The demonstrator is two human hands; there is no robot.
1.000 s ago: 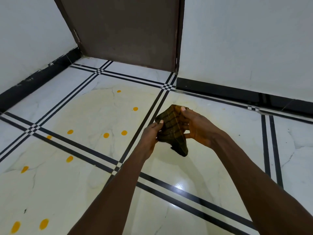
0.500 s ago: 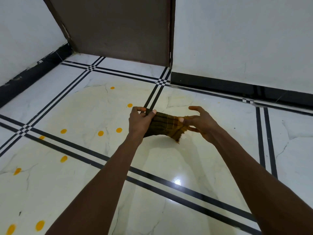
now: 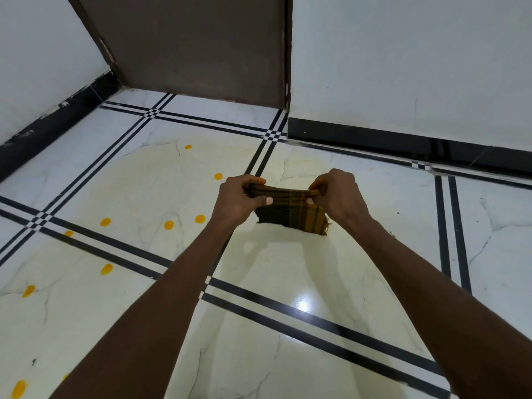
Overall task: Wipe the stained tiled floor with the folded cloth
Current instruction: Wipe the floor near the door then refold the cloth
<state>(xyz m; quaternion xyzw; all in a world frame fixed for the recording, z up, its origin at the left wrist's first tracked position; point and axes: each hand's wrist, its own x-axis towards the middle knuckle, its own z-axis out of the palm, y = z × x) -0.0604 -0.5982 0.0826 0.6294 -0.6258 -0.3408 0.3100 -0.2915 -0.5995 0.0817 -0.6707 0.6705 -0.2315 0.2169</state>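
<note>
Head view: both hands hold the folded cloth point(image 3: 290, 210) stretched above the tiled floor point(image 3: 316, 269). The left hand point(image 3: 240, 201) grips one end, the right hand point(image 3: 338, 195) the other. Orange stains point(image 3: 168, 225) dot the floor left of the cloth.

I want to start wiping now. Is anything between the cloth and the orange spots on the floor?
Nothing visible. Both the left hand and right hand hold the cloth above the floor; the nearest orange spots lie to its left, with bare tile between.
</note>
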